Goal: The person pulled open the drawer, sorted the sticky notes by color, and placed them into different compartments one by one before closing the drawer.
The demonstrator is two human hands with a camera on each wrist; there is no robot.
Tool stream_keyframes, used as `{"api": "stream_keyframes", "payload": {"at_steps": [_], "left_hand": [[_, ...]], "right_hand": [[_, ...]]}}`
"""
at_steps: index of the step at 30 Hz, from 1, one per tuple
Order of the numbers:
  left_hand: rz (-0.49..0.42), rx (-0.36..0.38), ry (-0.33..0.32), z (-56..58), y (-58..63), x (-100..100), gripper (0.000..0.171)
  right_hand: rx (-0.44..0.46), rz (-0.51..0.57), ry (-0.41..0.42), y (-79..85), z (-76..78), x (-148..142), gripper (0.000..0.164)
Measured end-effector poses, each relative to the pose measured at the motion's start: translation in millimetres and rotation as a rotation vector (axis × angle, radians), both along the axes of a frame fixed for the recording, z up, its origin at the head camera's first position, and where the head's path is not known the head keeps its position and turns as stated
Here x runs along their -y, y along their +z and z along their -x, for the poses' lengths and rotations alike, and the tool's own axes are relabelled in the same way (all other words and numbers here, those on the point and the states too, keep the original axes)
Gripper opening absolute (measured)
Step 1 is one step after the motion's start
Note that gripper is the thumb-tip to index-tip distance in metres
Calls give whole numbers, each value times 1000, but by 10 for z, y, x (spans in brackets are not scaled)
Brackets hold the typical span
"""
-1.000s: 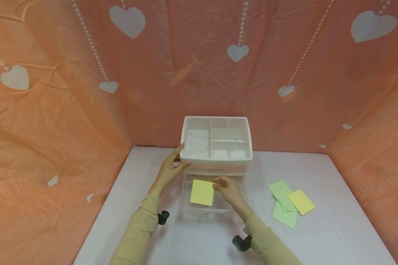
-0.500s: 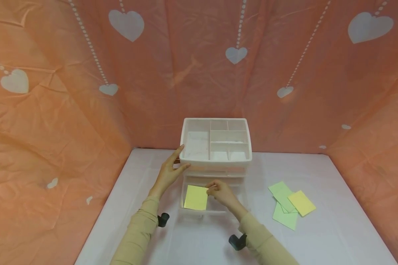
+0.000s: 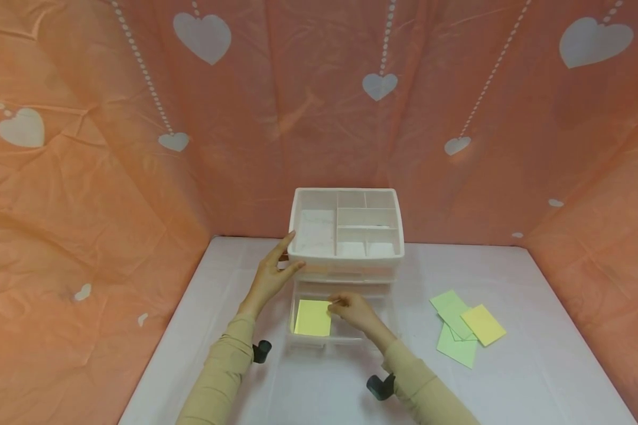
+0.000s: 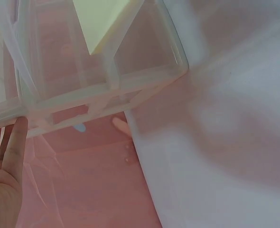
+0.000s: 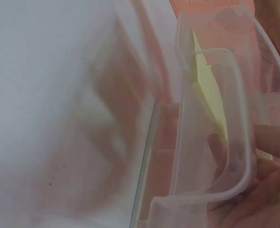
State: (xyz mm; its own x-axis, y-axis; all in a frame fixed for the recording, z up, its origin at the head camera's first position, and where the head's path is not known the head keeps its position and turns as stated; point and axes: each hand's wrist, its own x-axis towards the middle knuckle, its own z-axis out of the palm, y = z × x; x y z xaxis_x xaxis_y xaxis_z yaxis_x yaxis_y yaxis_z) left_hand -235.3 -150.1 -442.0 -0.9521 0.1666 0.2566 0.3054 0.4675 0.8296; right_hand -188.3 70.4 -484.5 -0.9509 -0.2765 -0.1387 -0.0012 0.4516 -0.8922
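Observation:
A white desk organizer (image 3: 345, 257) with a divided top tray stands on the table, its clear lower drawer (image 3: 358, 340) pulled out. My left hand (image 3: 267, 276) lies along the organizer's left side, thumb near the front edge. Its fingers look fairly straight in the left wrist view, touching the plastic. With the right hand (image 3: 356, 311) I pinch a yellow sticky note pad (image 3: 312, 318) by its right edge, low inside the left part of the drawer. Through the drawer's clear front, the right wrist view shows the pad tilted.
Several green sticky notes (image 3: 452, 307) and a yellow sticky note pad (image 3: 484, 325) lie overlapping on the white table (image 3: 537, 366) at the right. Orange cloth (image 3: 319, 130) with white hearts walls off the back and sides. Black wrist mounts (image 3: 381, 388) hang under both forearms.
My right hand has moved the yellow sticky note pad slightly left and down, from above the drawer into it. The left hand has stayed on the organizer's side.

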Motion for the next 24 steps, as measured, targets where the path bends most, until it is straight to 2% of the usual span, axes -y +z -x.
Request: {"api": "stream_keyframes", "payload": {"at_steps": [10,17,24], "left_hand": [[-33,9,-3,12,-4,0,69],[-5,-3,5,12,-1,2,70],[6,-16,0,12,-15,2,69]], "right_hand": [[-1,-11,-29,60,-33,-25,31],[-2,-25,-31,89,-49,-68,31],[-30,12,-35,127,-70,-117,28]]}}
